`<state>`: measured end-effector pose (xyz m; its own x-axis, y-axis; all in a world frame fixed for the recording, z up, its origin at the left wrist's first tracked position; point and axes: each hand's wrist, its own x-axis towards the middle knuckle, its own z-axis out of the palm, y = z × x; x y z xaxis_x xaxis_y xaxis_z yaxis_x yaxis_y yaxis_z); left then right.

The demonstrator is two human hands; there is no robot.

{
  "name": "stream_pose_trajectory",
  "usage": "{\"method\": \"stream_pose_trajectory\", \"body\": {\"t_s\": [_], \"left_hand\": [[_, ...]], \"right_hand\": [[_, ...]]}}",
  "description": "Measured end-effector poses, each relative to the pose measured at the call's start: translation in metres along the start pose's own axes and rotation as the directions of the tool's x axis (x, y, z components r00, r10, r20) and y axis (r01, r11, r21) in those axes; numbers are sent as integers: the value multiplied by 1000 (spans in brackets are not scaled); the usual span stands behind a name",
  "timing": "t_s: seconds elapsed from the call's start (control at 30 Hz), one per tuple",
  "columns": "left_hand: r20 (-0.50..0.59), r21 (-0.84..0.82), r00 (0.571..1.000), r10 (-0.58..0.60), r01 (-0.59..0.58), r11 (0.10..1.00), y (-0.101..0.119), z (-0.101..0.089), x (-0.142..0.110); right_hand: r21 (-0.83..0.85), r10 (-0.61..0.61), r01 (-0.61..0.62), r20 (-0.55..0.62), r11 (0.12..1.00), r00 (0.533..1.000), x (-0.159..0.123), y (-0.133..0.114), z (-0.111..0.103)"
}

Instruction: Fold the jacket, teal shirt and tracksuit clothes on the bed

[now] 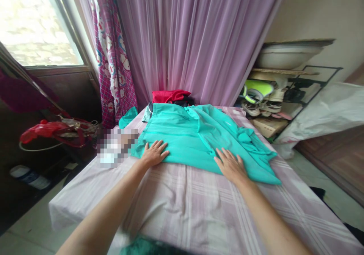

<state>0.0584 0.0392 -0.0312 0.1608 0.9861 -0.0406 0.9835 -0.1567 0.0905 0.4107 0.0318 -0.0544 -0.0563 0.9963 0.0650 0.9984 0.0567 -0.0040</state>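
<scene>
**Turquoise garment: hand contact and lay condition**

Nearest the viewer, a dark green cloth (pixel 153 248) enters at the bottom edge; it is blurred and its type cannot be told. Beyond it, a pale plaid sheet (pixel 182 213) covers the work surface and shows shallow creases.

Hand positions: 2 hands, both palm down, fingers extended and spread. The left hand (pixel 155 153) rests on the near left portion of the turquoise garment (pixel 176 133). The right hand (pixel 231 166) rests on its near edge, right of the middle. Grip: released on both sides; neither hand pinches or clenches the fabric.

Garment condition: it lies across the middle of the sheet. The left section is spread broad and nearly flat, with a fairly straight near edge. The right section lies in overlapping layers, with bunched fabric toward its far right side. Assessment: flattening appears well advanced on the left and along the near edge; the loose folds on the right appear unfinished.

Beyond the garment, a red cloth (pixel 170 96) lies bundled at the far edge of the sheet. A smaller turquoise cloth (pixel 128 117) lies at the far left edge. To the right, a rack holds shoes (pixel 270 106) below a basin (pixel 287 58). Behind the sheet hangs a sheer purple curtain (pixel 210 39).
</scene>
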Motion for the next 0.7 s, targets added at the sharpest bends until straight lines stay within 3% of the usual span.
{"method": "stream_pose_trajectory", "body": {"t_s": [0.23, 0.37, 0.53, 0.6, 0.7], "left_hand": [[55, -7, 994, -91, 92, 996, -4, -7, 8], [32, 1, 996, -81, 81, 997, -6, -5, 10], [-10, 17, 996, -85, 86, 996, -10, 3, 14], [-17, 25, 996, -90, 91, 996, -11, 5, 15], [-29, 30, 996, -87, 88, 996, -12, 5, 17]], "right_hand": [[-3, 56, -56, 75, 998, 996, 9, 0, -4], [9, 86, -87, 74, 996, 994, 7, -7, -9], [68, 16, -19, 51, 998, 999, 0, -19, -12], [78, -12, 5, 84, 997, 996, -1, -13, -11], [53, 2, -7, 101, 999, 995, -4, 20, -7]]}}
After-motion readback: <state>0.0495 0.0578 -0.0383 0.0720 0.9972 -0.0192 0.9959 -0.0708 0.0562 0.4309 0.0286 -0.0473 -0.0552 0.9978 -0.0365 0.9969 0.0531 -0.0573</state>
